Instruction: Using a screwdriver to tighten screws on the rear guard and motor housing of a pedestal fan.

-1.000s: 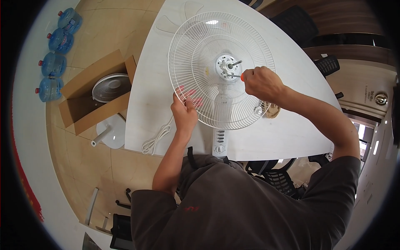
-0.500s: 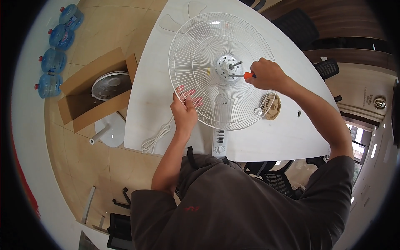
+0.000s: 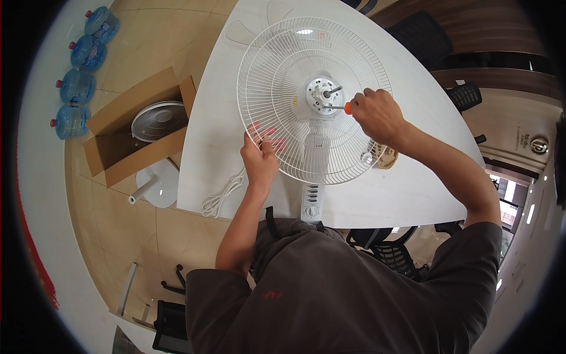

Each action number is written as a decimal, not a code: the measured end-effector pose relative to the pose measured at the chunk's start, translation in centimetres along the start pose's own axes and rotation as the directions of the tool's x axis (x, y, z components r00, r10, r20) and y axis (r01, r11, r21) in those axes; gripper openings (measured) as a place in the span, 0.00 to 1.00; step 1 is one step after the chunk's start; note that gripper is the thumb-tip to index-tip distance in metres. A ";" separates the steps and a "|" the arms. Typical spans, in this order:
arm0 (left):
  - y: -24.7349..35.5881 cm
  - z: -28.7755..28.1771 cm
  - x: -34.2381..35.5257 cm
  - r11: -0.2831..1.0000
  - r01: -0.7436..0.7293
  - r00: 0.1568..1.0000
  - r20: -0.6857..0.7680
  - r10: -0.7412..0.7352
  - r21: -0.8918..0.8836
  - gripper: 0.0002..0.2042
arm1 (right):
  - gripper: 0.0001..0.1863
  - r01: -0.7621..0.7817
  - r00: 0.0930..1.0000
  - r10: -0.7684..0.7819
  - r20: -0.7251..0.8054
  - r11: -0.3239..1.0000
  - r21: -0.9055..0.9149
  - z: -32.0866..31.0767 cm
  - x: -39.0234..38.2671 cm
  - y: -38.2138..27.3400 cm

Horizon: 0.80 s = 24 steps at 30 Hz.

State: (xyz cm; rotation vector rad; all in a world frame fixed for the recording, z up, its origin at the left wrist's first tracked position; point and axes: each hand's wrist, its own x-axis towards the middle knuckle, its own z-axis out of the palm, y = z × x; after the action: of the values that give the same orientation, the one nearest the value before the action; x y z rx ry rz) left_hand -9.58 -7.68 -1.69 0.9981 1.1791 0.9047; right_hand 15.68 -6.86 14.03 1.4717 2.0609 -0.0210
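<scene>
A round white wire fan grille [image 3: 277, 76] is mounted around the fan's white motor hub [image 3: 319, 88], from which a metal shaft [image 3: 334, 91] sticks out. My left hand [image 3: 260, 160] grips the grille's lower left rim, some of its fingers showing through the wires. In my right hand [image 3: 380, 118] is a screwdriver with an orange-red handle [image 3: 348, 108]. Its thin blade points left, and its tip meets the lower part of the hub. Below the grille, the fan's white control panel [image 3: 311, 207] with buttons and a knob lies at the table's near edge.
On the white table [image 3: 424, 192] are a coiled white cord [image 3: 216, 203], clear fan blades [image 3: 240, 32] and a small woven basket [image 3: 388, 158], partly behind the grille. Left on the floor stand an open cardboard box [image 3: 130, 162], a round white base [image 3: 162, 190] and several water bottles [image 3: 76, 87].
My right hand has turned about the screwdriver handle, its knuckles shifting slightly down and right, and less of the handle shows. The left hand keeps its hold on the grille.
</scene>
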 end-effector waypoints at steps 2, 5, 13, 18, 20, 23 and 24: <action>0.2 0.0 0.0 1.000 -0.007 1.000 -0.002 0.007 -0.009 0.19 | 0.07 0.087 0.987 -0.101 -0.121 0.990 -0.112 0.8 -1.0 -0.3; 0.9 0.1 0.2 0.998 0.047 0.999 0.005 -0.047 -0.034 0.19 | 0.07 0.134 0.982 -0.162 -0.098 0.961 -0.241 1.1 -1.5 -0.5; 0.5 -1.0 1.7 0.989 -0.083 0.994 0.086 0.073 0.124 0.15 | 0.08 0.216 0.963 -0.252 -0.099 0.935 -0.283 0.8 -1.3 0.4; 0.6 -1.0 1.9 0.999 -0.019 0.996 0.082 0.016 0.043 0.15 | 0.08 0.209 0.961 -0.247 -0.127 0.944 -0.257 0.8 -1.1 0.9; 0.6 -0.9 2.0 1.000 -0.008 0.997 0.083 0.006 0.026 0.15 | 0.08 0.181 0.963 -0.222 -0.154 0.953 -0.244 0.9 -1.0 0.7; 0.7 -0.8 2.0 1.000 -0.006 0.997 0.072 0.004 0.019 0.15 | 0.07 0.028 0.985 -0.033 -0.168 0.999 -0.035 0.6 -0.8 -0.5; 0.5 -0.8 2.0 0.999 -0.014 0.997 0.077 0.010 0.045 0.16 | 0.08 -0.012 0.984 0.025 -0.177 0.997 0.075 0.1 -0.6 -0.8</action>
State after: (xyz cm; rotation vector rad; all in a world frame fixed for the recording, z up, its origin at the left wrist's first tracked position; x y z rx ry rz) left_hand -10.09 -5.50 -1.87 1.0688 1.1345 0.8448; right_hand 15.11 -7.75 14.01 1.5877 2.2084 0.0441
